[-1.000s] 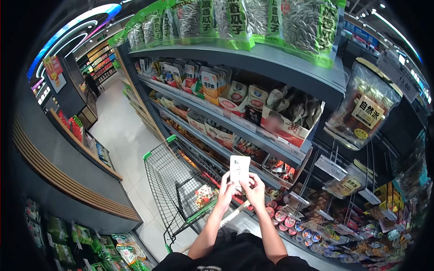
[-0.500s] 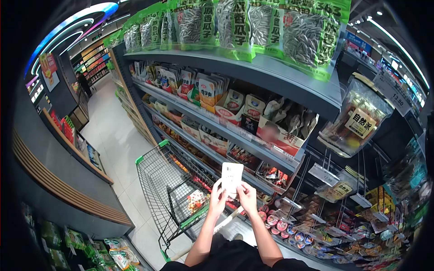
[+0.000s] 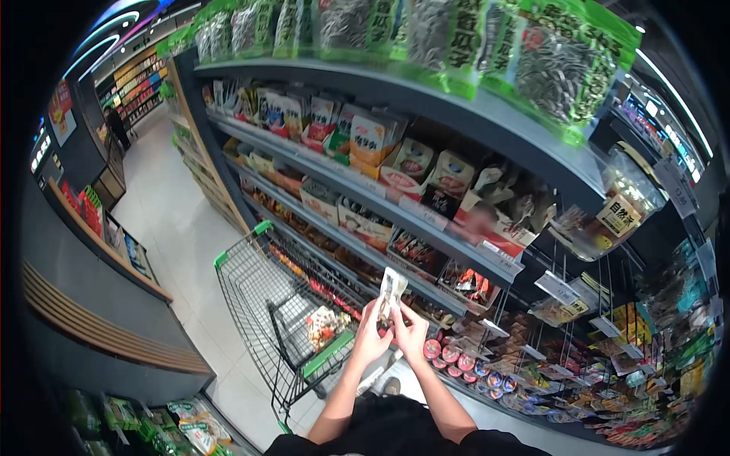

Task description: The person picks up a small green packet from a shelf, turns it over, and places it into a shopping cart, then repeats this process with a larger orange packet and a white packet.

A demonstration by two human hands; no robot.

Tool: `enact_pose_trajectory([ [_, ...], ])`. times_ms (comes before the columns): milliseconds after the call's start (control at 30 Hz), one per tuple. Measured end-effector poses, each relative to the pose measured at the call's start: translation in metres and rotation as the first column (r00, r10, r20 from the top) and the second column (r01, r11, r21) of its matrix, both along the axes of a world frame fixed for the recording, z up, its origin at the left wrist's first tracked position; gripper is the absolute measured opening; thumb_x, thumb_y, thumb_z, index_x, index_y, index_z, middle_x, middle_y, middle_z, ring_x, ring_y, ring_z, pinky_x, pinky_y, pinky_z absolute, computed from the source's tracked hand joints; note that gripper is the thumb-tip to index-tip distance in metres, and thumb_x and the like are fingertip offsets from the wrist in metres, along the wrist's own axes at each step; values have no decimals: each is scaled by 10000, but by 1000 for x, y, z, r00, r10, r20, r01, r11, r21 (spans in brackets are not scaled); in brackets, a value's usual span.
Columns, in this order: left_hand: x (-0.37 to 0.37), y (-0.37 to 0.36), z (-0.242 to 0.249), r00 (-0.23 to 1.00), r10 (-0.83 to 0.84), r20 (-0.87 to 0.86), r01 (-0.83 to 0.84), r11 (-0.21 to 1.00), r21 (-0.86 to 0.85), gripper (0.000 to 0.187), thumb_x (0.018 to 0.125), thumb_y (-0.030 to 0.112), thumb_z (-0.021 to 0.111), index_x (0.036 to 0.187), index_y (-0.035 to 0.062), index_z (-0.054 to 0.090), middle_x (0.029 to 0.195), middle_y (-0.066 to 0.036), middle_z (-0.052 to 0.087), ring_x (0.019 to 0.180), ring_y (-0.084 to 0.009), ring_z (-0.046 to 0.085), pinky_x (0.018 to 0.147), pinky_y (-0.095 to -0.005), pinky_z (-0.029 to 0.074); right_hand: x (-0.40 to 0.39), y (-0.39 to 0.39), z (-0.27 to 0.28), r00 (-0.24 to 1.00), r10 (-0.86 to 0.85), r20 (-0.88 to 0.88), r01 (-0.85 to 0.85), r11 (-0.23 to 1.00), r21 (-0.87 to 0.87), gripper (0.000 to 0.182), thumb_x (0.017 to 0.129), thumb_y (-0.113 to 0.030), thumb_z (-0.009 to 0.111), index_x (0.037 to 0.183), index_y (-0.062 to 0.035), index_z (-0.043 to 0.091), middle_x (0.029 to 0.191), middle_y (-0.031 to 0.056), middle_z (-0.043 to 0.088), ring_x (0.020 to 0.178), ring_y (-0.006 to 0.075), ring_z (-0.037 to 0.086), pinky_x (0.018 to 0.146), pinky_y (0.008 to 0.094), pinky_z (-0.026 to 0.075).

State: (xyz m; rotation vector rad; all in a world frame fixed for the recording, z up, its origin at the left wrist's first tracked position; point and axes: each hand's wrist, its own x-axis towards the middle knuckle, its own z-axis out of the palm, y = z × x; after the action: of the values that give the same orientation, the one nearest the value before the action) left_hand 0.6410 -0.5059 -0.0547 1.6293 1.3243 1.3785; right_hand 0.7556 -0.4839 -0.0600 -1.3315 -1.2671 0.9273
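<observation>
A small packet (image 3: pixel 392 284), pale on its upper part and darker lower down, is held upright and seen at a slant. My left hand (image 3: pixel 370 333) grips its left side, the fingers wrapped behind it. On the other side, my right hand (image 3: pixel 411 331) pinches its lower part with the thumb. Both hands are close together above the lower shelves and to the right of a wire shopping cart (image 3: pixel 262 304) with green corners. Inside the cart lies a colourful package (image 3: pixel 325 327).
Shelves (image 3: pixel 426 216) of boxed snacks rise ahead, with green seed bags (image 3: pixel 566 68) on top. Hanging packets (image 3: pixel 620 213) and round tubs (image 3: pixel 450 354) are at the right. A wood-trimmed counter (image 3: pixel 106 304) flanks the aisle floor (image 3: pixel 163 182) at left. A distant person (image 3: pixel 117 128) stands there.
The packet has turned from facing me flat to a slanted, narrower view, with my hands closer together. The head view has shifted; the cart and the shelf's left end appear farther left.
</observation>
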Motion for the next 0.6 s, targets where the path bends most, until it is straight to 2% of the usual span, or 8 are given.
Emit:
enact_pose_trajectory([
  [67,-6,-3,-4,999,-1,-49,2,1000,30,826,690,-39,669,1429,41,308,1365,-204,406,1242,-373,440,1024,-400,394,-11,-3,-5,999,37,21,-39,997,61,323,875,-121,665,1176,-8,643,801,29,691,678,42,577,613,219,495],
  [200,-16,-5,-42,987,146,68,-139,985,-101,615,812,5,604,1378,6,364,1258,-206,517,1144,-384,527,886,-375,480,-34,-13,2,975,205,88,-202,979,-38,304,848,-125,690,1129,-12,671,963,132,714,784,92,651,701,253,528],
  [267,-26,1,-115,889,240,390,-156,960,-233,397,927,105,557,1294,8,439,1034,-134,634,920,-254,631,791,-330,487,-46,-10,-27,947,261,188,-296,935,195,278,871,-95,662,1137,-15,664,1009,83,706,803,65,624,664,217,500],
  [367,-65,2,-131,718,278,639,-59,938,-342,342,967,124,528,1279,25,430,1044,-30,608,906,-106,579,762,-255,476,-58,-16,-29,877,435,203,-433,900,-57,360,877,-85,649,1229,-24,602,1032,95,697,827,75,632,705,229,509],
  [400,-82,0,-146,773,331,542,-148,924,-353,384,965,150,543,1302,35,399,1060,-36,610,932,-106,579,772,-257,483,-62,-17,-37,872,461,163,-462,886,-32,402,874,-80,652,1266,-34,575,1062,83,689,807,76,623,696,226,504],
  [500,-147,-1,-193,701,341,627,77,837,-542,462,946,191,589,1333,57,377,1072,-41,622,881,-104,605,689,-262,495,-62,-18,-50,844,490,217,-473,872,-130,429,861,-88,676,1273,-37,569,1097,90,671,824,85,622,711,235,509],
  [533,-166,-2,-185,854,353,383,-31,768,-640,425,920,171,614,1292,48,451,1020,-47,649,827,-107,624,645,-244,486,-58,-18,-58,824,506,255,-486,862,-140,425,858,-92,682,1264,-31,573,1059,93,673,813,95,629,707,235,511],
  [600,-205,6,-287,962,235,140,-82,735,-673,380,841,183,681,1174,31,579,939,-83,682,786,-143,639,660,-269,499,-51,-20,-69,814,506,285,-477,863,-168,422,856,-89,683,1258,-24,571,1042,96,668,795,109,635,706,242,515],
])
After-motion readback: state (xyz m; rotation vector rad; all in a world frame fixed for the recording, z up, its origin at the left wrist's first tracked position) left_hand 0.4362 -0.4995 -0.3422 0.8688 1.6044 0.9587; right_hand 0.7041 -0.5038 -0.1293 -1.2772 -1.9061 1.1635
